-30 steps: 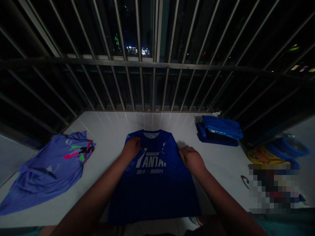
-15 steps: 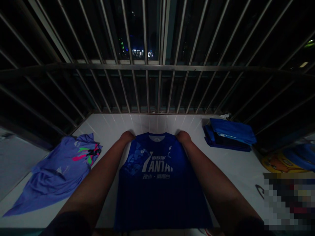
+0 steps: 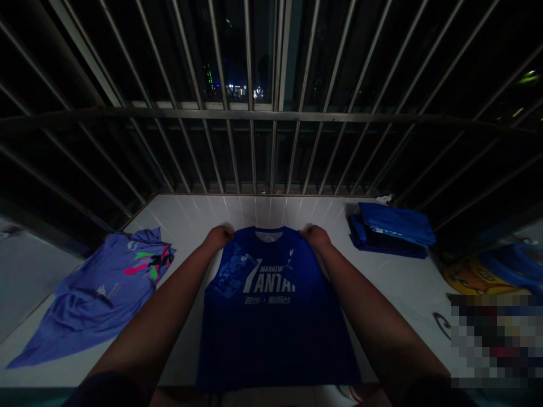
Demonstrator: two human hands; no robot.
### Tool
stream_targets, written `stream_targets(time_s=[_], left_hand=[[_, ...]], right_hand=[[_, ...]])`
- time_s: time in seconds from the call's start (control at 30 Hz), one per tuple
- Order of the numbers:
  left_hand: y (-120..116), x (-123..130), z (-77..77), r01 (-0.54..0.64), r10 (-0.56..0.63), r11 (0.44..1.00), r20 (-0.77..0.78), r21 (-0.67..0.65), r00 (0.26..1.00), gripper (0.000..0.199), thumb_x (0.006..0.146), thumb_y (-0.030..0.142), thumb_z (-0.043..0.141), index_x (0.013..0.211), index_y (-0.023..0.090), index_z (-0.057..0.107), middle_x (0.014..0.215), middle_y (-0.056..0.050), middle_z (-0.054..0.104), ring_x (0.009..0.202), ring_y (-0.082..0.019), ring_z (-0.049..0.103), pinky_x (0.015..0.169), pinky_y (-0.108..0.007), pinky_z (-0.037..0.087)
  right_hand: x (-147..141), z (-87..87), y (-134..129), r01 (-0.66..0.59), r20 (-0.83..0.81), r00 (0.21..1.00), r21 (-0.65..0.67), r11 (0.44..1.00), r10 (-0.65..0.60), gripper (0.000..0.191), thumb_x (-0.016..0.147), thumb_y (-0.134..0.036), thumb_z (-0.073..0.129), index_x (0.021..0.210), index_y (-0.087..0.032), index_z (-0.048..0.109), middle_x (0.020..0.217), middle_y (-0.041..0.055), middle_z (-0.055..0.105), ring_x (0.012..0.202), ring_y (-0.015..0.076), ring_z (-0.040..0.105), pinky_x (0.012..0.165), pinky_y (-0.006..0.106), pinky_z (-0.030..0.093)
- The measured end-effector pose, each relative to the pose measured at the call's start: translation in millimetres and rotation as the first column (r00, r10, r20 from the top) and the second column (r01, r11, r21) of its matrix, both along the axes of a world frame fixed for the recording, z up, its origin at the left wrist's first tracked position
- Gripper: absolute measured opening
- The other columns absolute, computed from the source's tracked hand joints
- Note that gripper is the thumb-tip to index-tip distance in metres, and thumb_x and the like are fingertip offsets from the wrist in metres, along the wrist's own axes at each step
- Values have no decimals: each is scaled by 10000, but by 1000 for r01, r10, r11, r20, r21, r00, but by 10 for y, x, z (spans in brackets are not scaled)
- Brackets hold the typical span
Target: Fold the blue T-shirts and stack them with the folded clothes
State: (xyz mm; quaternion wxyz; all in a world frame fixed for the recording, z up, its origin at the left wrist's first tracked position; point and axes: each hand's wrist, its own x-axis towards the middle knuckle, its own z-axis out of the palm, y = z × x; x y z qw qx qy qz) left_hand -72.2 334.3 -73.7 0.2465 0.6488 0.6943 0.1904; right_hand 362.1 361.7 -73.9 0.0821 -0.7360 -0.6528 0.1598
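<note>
A dark blue sleeveless running shirt (image 3: 271, 333) lies spread on the white sill (image 3: 190, 217), its neckline toward the window and white lettering across the chest. My left hand (image 3: 219, 236) is closed on its left shoulder edge. At the opposite shoulder, my right hand (image 3: 316, 234) grips the fabric in the same way, fingers mostly hidden. The shirt's lower hem hangs at the near edge of the sill.
Left of my arm lies a crumpled purple shirt (image 3: 110, 288). Folded blue clothes (image 3: 394, 226) are stacked at the right, near a yellow and blue item (image 3: 483, 277) and a blurred-out patch. Metal bars (image 3: 254, 116) stand across the dark window behind.
Both hands stay at the shoulders of the shirt. The shirt's hem sits slightly higher in view, and the things at the right have shifted a little left as the view moved.
</note>
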Motion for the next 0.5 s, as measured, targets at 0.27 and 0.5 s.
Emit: stream_targets(time_s=[0.27, 0.5], left_hand=[[-105, 0, 79, -68, 68, 998, 84, -6, 994, 122, 799, 326, 753, 853, 231, 805, 813, -10, 804, 854, -229, 768, 830, -309, 564], [-150, 102, 55, -165, 194, 976, 224, -142, 955, 202, 811, 415, 788, 874, 224, 762, 580, 26, 707, 634, -208, 722, 655, -291, 542]], right_hand=[[103, 15, 59, -32, 9, 999, -31, 999, 32, 332, 1062, -396, 638, 1025, -181, 888, 1091, 148, 862, 1120, 262, 804, 905, 260, 551], [-33, -55, 132, -36, -12, 999, -14, 999, 36, 332, 930, -463, 797, 1006, -148, 872, 980, 187, 848, 982, 305, 823, 867, 322, 585]])
